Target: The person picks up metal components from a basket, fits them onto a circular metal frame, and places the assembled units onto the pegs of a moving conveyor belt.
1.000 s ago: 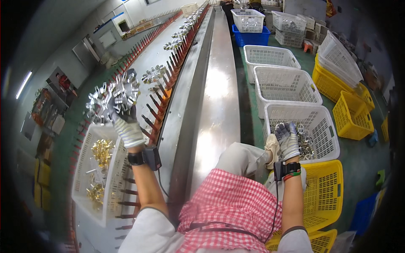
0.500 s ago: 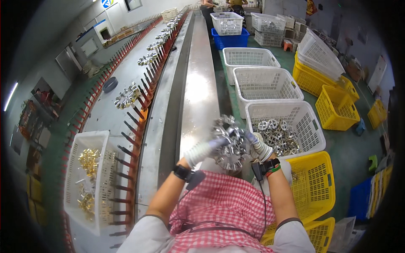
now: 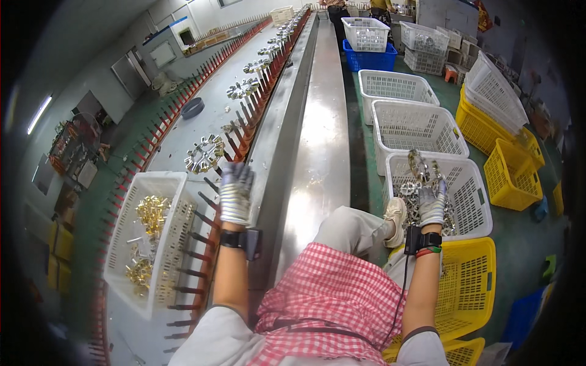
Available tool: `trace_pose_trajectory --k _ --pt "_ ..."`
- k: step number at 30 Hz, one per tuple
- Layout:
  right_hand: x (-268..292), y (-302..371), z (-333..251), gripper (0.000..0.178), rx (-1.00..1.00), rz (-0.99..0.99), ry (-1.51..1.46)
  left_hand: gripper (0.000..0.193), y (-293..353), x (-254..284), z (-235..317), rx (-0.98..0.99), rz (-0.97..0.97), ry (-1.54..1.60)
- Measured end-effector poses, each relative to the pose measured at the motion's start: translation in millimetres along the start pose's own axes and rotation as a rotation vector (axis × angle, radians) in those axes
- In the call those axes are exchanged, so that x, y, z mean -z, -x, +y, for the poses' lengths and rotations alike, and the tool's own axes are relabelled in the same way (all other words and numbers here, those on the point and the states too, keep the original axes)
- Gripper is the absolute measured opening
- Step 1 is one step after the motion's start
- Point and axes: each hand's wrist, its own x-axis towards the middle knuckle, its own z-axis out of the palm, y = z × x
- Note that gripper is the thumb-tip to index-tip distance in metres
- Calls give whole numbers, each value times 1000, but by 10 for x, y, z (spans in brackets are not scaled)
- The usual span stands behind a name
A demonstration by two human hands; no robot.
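Observation:
My left hand (image 3: 237, 194), in a grey and white glove, reaches over the row of upright spindles (image 3: 206, 198) on the left. Its fingers are stretched out, with nothing visible in them. Just beyond the fingertips, a ring of shiny metal parts (image 3: 205, 152) lies at the spindles. My right hand (image 3: 432, 206), gloved alike, is closed at the lower end of another ring of shiny metal parts (image 3: 419, 166). It holds this ring tilted above a white basket (image 3: 479, 198) containing many loose metal pieces (image 3: 410, 188). The fingers' exact grip is partly hidden.
A white crate (image 3: 116, 250) with gold-coloured parts (image 3: 152, 213) stands on the left table. White baskets (image 3: 421, 131) line up at the right, yellow baskets (image 3: 470, 287) near my leg. A steel ledge (image 3: 317, 140) runs between. Other people (image 3: 337, 15) stand far off.
My hands have parted from the ring they held before my lap. The left went to the spindles, the right over the white basket with a ring. The scene has shifted rightward in view.

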Motion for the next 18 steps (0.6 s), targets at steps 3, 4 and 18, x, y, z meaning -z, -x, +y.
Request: trace_pose_trajectory --k 3,4,18 --pt "69 -18 69 66 -39 1 18 54 -113 187 286 -34 186 93" --pt "237 -173 142 66 -32 4 14 53 -122 225 344 -32 193 123" --pt "147 -110 234 37 -147 -123 106 36 -306 -149 702 -300 -74 59"
